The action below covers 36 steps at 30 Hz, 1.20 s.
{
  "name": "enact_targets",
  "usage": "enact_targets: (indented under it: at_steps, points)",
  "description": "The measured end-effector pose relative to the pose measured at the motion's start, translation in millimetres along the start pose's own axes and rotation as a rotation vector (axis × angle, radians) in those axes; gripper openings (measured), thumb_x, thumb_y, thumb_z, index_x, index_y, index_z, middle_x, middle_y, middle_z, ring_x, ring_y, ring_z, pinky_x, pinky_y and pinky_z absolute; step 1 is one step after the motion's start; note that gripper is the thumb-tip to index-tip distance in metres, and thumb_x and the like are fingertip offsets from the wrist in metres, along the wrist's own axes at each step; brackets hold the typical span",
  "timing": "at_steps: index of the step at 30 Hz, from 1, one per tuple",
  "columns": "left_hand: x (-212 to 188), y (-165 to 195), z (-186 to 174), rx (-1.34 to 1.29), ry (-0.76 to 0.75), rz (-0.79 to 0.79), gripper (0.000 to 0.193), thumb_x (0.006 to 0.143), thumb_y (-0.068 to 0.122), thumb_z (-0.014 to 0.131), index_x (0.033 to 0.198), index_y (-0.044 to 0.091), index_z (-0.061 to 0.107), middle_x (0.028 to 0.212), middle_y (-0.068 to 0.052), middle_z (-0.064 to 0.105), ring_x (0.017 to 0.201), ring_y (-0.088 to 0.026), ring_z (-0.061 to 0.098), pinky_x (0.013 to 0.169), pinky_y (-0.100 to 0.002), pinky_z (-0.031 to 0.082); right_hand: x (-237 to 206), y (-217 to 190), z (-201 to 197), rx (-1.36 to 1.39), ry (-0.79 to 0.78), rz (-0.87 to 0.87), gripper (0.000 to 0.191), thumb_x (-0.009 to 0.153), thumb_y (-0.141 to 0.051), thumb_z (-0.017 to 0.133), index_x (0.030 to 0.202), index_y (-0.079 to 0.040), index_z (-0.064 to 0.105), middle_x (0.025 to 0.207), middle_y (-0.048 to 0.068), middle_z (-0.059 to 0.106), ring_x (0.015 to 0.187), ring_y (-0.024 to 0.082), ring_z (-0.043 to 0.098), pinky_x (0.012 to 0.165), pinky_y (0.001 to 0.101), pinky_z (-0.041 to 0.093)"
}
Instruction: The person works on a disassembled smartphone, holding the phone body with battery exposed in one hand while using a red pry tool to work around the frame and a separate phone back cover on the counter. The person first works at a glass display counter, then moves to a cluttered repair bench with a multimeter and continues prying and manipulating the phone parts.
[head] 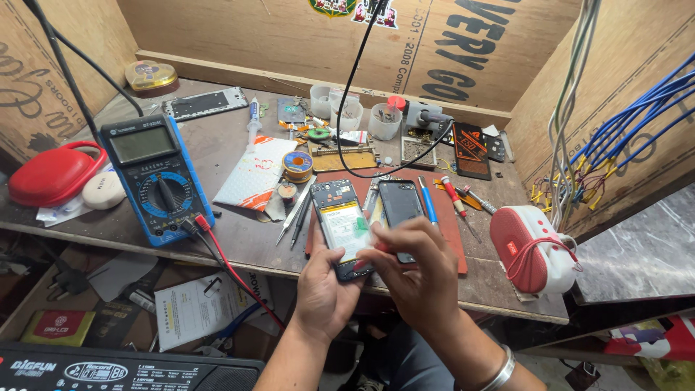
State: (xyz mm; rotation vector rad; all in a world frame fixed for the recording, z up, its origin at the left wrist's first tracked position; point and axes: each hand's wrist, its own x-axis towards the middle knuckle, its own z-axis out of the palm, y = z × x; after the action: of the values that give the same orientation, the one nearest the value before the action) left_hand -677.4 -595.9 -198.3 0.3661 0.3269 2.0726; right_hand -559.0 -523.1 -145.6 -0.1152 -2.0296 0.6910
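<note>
My left hand (323, 289) grips the lower end of an opened phone (340, 224), its back off so the battery and circuit board show. My right hand (416, 268) hovers over the phone's lower right, fingers pinched together on something small that I cannot make out. Just right of the opened phone lies a dark phone screen panel (400, 203) on a reddish work mat (452, 239). Tweezers (295, 217) lie to the left of the phone.
A blue multimeter (156, 177) with red and black leads stands at left, beside a red case (51, 174). Screwdrivers (457, 203), solder reels, small cups and parts crowd the back. A red-and-white speaker (532, 250) sits at right. Blue wires hang on the right wall.
</note>
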Motion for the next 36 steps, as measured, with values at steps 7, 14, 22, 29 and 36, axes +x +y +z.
enact_targets:
  at_steps: [7,14,22,29,36]
  points:
    - [-0.8,-1.4,-0.8,0.001,-0.010,0.011,0.085,0.085,0.006,0.042,0.163,0.026,0.016,0.148,-0.020,0.045,0.134,-0.035,0.050,0.111,-0.050,0.043,-3.0,4.5,0.7,-0.083,-0.002,0.159,0.028,0.091,-0.012,0.084,0.114,-0.011,0.069,0.096,0.008,0.072,0.087,0.013,0.071,0.071,0.0257,0.062]
    - [1.5,-1.6,-0.1,-0.020,-0.034,0.023,0.085,0.086,0.006,0.042,0.165,0.023,0.016,0.149,-0.020,0.043,0.137,-0.037,0.047,0.113,-0.052,0.042,-4.5,3.5,-0.6,0.162,-0.072,0.232,0.027,0.096,-0.010,0.068,0.122,-0.003,0.064,0.103,0.011,0.070,0.096,0.017,0.072,0.082,0.0292,0.061]
    - [-0.9,0.0,1.4,-0.008,-0.020,0.010,0.085,0.086,0.005,0.040,0.164,0.025,0.015,0.152,-0.019,0.044,0.139,-0.034,0.047,0.114,-0.049,0.042,-0.9,-3.5,-2.8,0.159,-0.095,0.194,0.031,0.101,-0.001,0.064,0.131,-0.005,0.062,0.105,0.008,0.074,0.100,0.020,0.078,0.082,0.0272,0.064]
    - [-2.2,1.6,2.9,0.020,-0.021,0.017,0.084,0.086,0.005,0.040,0.164,0.025,0.017,0.152,-0.015,0.044,0.139,-0.032,0.047,0.113,-0.050,0.041,1.2,-5.4,-2.4,0.054,-0.049,0.055,0.030,0.093,-0.002,0.070,0.122,-0.002,0.062,0.110,0.015,0.067,0.098,0.020,0.072,0.078,0.0284,0.060]
    - [-0.1,0.5,0.4,0.010,-0.017,0.011,0.085,0.085,0.005,0.040,0.164,0.026,0.016,0.151,-0.017,0.045,0.136,-0.034,0.049,0.111,-0.049,0.043,-0.1,0.2,0.2,-0.006,-0.085,0.034,0.051,0.089,-0.004,0.079,0.134,-0.007,0.055,0.116,0.014,0.066,0.099,0.021,0.074,0.079,0.0300,0.065]
